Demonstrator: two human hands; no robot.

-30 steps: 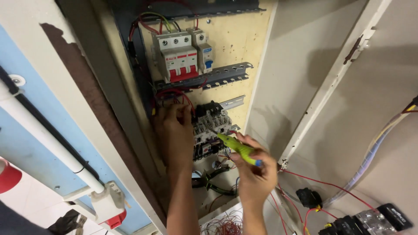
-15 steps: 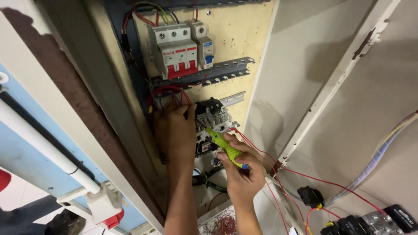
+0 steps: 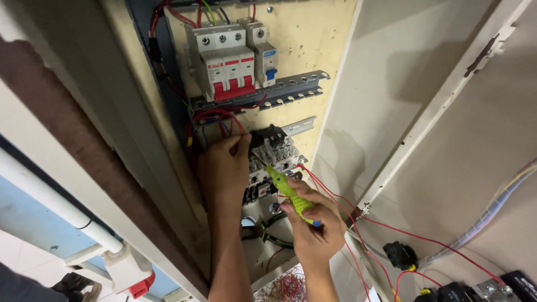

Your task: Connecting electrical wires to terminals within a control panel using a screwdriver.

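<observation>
Both forearms are bare, the left hand point(image 3: 222, 168) and right hand point(image 3: 316, 232) wearing no gloves or rings.

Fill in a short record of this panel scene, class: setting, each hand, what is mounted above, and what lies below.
setting: open electrical panel with a beige backboard
left hand: left hand pinches red wires beside the contactor
right hand: right hand has its grip on a green screwdriver, tip toward the contactor
above: white breakers with red levers on a rail
below: wire scraps in a bundle
</observation>
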